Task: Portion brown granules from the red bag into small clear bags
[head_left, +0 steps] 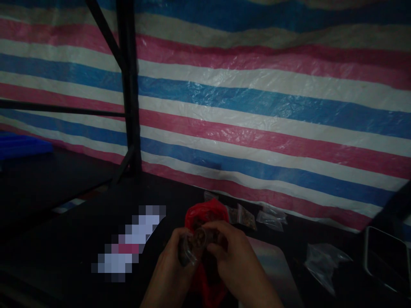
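My left hand [177, 252] is closed around a small clear plastic bag [190, 252], held in front of a red plastic bag [205, 210]. From the right, my right hand [229, 244] grips a small clear round container [200, 236] by its side. Its round rim faces the clear bag, and brown bits show inside; the dim light hides what they are. The two hands almost meet above the red bag, which stands open with dark contents. Part of the red bag hangs below my hands.
Small filled zip bags [246, 217] lie behind my right hand, with clear bags [272, 218] beside them. Another clear bag [326, 263] and a phone-like device [387, 259] are at right. A silvery flat plate [269, 261] and a blurred-out pale sheet [128, 244] flank my hands. Striped sheeting [257, 111] hangs behind.
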The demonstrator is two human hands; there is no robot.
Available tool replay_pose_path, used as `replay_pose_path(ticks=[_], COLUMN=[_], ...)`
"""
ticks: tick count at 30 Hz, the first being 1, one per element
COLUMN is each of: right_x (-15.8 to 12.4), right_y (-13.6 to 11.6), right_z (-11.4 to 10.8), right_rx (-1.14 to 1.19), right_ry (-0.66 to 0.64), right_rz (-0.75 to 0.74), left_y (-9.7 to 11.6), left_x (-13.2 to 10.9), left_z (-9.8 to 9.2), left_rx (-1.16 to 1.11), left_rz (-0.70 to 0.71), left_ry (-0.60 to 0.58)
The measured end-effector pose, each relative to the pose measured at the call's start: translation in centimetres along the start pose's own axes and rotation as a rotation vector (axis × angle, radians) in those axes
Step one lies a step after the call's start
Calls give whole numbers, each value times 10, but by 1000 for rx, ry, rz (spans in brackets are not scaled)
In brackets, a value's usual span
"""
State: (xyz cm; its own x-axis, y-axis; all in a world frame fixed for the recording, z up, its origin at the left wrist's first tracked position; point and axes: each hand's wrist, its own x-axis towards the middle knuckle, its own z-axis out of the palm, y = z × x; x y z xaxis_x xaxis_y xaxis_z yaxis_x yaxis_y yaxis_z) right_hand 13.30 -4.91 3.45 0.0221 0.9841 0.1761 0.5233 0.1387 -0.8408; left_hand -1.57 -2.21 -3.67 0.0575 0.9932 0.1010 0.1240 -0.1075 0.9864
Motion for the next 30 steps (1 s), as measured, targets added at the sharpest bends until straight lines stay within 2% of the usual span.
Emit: replay_pose_path(ticks=[4, 8, 10, 13, 18, 21, 25, 30], right_x=[4, 5, 3, 0, -5, -4, -1, -2], right_y=[15, 36, 38, 21, -21, -27, -22, -26], right_z=[-1, -3, -4, -4, 3, 5, 2, -4], right_rx=[99, -118, -217, -132, 173, 210, 189, 175], right_ry=[-32, 50, 93, 126, 32, 157, 272, 352], right_rz=[45, 81, 64, -8, 9, 19, 17, -9], left_y=[-2, 6, 13, 20, 17, 10, 2, 9], left_x=[1, -2, -4, -7, -6, -2, 2, -2], left_z=[2, 1, -1, -3, -3, 0, 1, 0], left_rx=[-9, -33, -65, -72, -26, 60, 168, 125], left_rz=[11, 27, 46, 110, 210, 265, 321, 243], left_ry=[-20, 28, 60, 153, 268, 254, 226, 182])
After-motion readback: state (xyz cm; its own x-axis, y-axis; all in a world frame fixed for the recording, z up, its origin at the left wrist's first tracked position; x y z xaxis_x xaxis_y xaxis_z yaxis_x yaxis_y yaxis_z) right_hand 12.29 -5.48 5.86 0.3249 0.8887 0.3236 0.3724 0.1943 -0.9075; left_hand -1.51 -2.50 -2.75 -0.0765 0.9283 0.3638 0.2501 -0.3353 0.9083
